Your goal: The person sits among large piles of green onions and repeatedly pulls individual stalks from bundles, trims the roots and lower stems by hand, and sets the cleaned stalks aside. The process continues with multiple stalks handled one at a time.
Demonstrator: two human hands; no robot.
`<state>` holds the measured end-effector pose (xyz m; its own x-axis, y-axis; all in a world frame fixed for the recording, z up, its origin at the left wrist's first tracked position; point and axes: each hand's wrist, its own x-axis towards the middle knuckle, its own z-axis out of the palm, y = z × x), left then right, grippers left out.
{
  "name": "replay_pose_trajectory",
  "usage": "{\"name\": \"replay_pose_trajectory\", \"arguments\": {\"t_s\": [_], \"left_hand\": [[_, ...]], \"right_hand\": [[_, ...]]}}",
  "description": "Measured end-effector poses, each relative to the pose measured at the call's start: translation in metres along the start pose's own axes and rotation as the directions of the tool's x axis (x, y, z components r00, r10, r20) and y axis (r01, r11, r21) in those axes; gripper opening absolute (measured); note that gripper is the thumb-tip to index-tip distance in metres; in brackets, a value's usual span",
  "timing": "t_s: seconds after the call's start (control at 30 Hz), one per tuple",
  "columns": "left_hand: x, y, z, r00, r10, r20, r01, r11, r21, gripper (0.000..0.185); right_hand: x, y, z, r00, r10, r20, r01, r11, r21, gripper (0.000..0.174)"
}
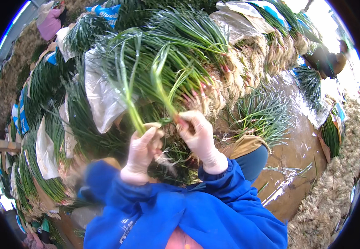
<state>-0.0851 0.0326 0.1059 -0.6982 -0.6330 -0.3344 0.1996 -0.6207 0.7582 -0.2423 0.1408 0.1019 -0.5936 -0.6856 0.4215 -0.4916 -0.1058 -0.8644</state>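
Observation:
My left hand point(145, 144), in a thin pale glove, grips a spring onion point(132, 110) by its lower stalk. White roots point(167, 160) hang below that hand. Between the thumb and fingers of my right hand point(197, 133), also gloved, is a second spring onion point(162, 90); its reddish base shows at the fingertips. Both stalks lean up and away from me, with their leaf tips drooping. Just beyond my hands lies a large heap of spring onions point(180, 53), roots towards the right. Cut leaves point(183, 152) lie beneath my hands, partly hidden.
Loose green leaves and thin stalks point(261, 115) lie beside my right knee point(254, 158). Bundles wrapped in white sheeting point(47, 152) line the left. A root pile point(320, 202) borders the wet brown floor point(292, 186). People are at the upper right point(326, 60) and upper left point(49, 21).

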Motion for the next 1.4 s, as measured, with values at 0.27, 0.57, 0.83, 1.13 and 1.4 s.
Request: {"name": "replay_pose_trajectory", "arguments": {"t_s": [0.27,0.57,0.83,1.13,1.4], "left_hand": [[0.009,-0.036,-0.027,0.971,-0.23,-0.06,0.212,0.953,-0.218,0.023],[0.007,-0.043,-0.041,0.981,-0.181,0.064,0.186,0.979,-0.08,0.018],[-0.002,-0.057,-0.048,0.988,-0.148,0.046,0.147,0.989,0.026,0.022],[-0.015,-0.061,-0.067,0.988,-0.139,-0.061,0.14,0.99,0.006,0.02],[-0.019,-0.077,-0.064,0.952,-0.272,-0.144,0.236,0.946,-0.222,0.015]], "right_hand": [[-0.043,-0.006,0.044,0.946,0.135,0.295,-0.212,0.946,0.245,0.025],[-0.069,0.022,0.046,0.707,0.59,0.39,-0.689,0.448,0.57,0.052],[-0.065,0.052,0.055,0.672,0.546,0.499,-0.74,0.482,0.469,0.047],[-0.06,0.071,0.057,0.545,0.788,0.287,-0.777,0.346,0.526,0.022],[-0.064,0.053,0.082,0.588,0.629,0.509,-0.76,0.213,0.614,0.014]]}}
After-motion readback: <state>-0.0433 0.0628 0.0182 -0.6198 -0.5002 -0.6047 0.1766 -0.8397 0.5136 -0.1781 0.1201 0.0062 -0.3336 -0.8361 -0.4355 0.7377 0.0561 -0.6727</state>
